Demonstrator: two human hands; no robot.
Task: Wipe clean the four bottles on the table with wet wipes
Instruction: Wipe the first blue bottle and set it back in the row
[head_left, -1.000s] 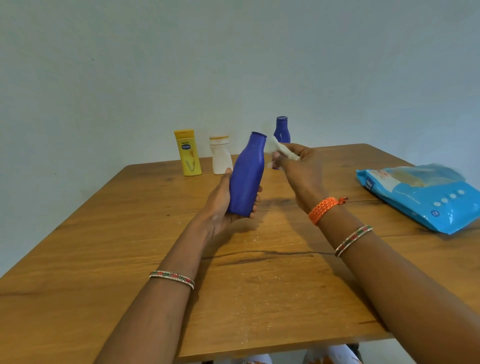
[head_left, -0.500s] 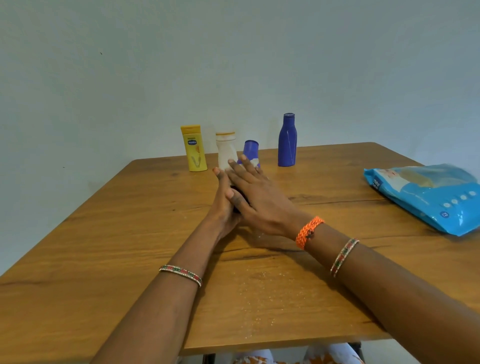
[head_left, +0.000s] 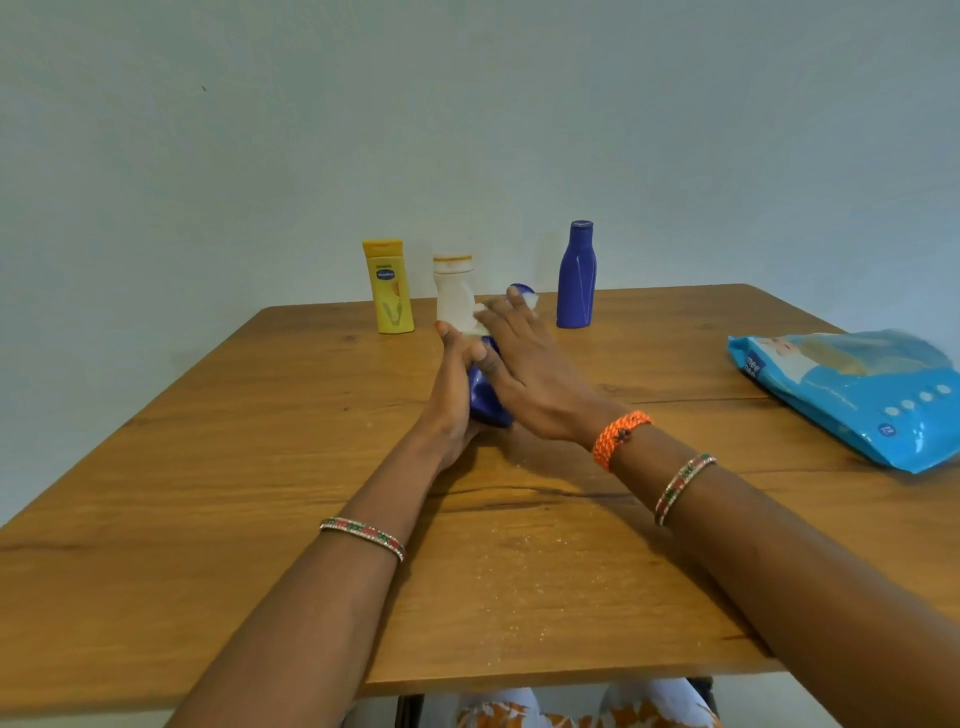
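Head: right hand (head_left: 524, 374) over nearer bottle (head_left: 485, 402)

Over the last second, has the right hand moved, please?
Yes: the right hand swept left, from in front of the standing blue bottle toward the white bottle, over the held blue bottle.

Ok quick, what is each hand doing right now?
Left hand: holding the blue bottle.
Right hand: open, flat fingers pressing a wipe onto that bottle.
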